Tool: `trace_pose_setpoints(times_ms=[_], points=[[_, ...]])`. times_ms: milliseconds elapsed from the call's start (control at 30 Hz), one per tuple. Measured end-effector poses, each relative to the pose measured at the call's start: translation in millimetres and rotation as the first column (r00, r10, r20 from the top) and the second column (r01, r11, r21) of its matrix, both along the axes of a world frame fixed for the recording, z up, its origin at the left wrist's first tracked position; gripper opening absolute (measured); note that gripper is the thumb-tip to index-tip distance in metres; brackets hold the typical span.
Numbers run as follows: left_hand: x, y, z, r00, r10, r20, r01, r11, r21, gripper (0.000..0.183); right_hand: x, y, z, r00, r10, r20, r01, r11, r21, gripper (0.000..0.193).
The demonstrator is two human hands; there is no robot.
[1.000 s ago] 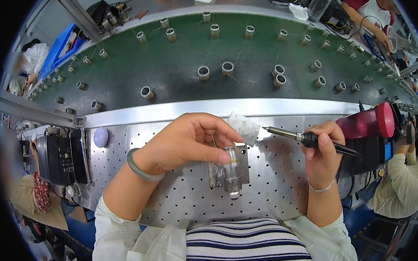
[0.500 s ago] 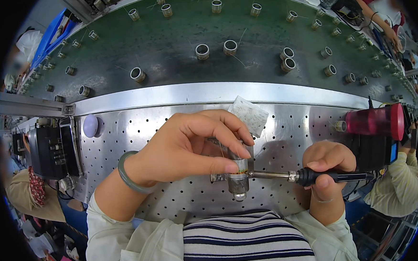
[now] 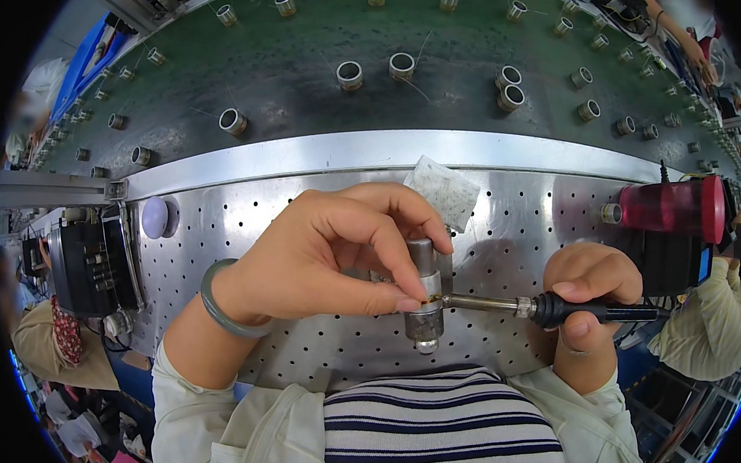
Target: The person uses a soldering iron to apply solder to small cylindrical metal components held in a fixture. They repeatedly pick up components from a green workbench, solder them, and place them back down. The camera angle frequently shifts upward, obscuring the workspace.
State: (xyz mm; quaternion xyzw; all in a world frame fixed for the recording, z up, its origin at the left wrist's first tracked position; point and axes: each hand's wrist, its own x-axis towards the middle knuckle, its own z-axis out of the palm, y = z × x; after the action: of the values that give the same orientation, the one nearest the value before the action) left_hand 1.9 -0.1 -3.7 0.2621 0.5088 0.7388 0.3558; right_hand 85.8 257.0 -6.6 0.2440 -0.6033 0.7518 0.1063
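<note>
My right hand grips the black handle of a soldering iron. Its tip points left and meets the side of a metal cylinder piece in front of me. At the same spot, the thumb and forefinger of my left hand are pinched together. Whatever lies between those fingertips is too small to make out. A steel post rises behind the fingertips, in line with the cylinder, and its rounded metal end faces me. My left fingers hide part of the fixture.
Beneath my hands lies a perforated metal plate. A whitish pad sits beyond them, a lilac oval to the left. At right stands a pink container. Metal rings with fine wires stand on the green belt; co-workers sit at both sides.
My left thumb and forefinger have closed closer together at the cylinder, exposing more of the steel post. The soldering iron has shifted slightly right and stays against the piece.
</note>
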Motion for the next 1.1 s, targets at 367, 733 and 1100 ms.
trace_pose_setpoints(times_ms=[367, 733, 1100], points=[[-1.3, -0.1, -3.6, 0.999, 0.004, -0.042, -0.002, 0.999, 0.035, 0.016, -2.1, -0.3, -2.3, 0.999, -0.005, -0.036, 0.006, 0.999, 0.041, 0.024], [-4.6, 0.3, -1.4, 0.988, -0.073, 0.133, 0.070, 0.997, 0.025, 0.034, -5.2, 3.1, 1.6, 0.996, 0.019, -0.089, -0.005, 0.988, 0.153, 0.023], [-4.1, 2.1, 8.6, 0.969, -0.067, 0.239, 0.089, 0.992, -0.084, 0.057, -3.8, 3.7, 5.3, 0.997, 0.012, -0.074, 0.004, 0.977, 0.212, 0.024]])
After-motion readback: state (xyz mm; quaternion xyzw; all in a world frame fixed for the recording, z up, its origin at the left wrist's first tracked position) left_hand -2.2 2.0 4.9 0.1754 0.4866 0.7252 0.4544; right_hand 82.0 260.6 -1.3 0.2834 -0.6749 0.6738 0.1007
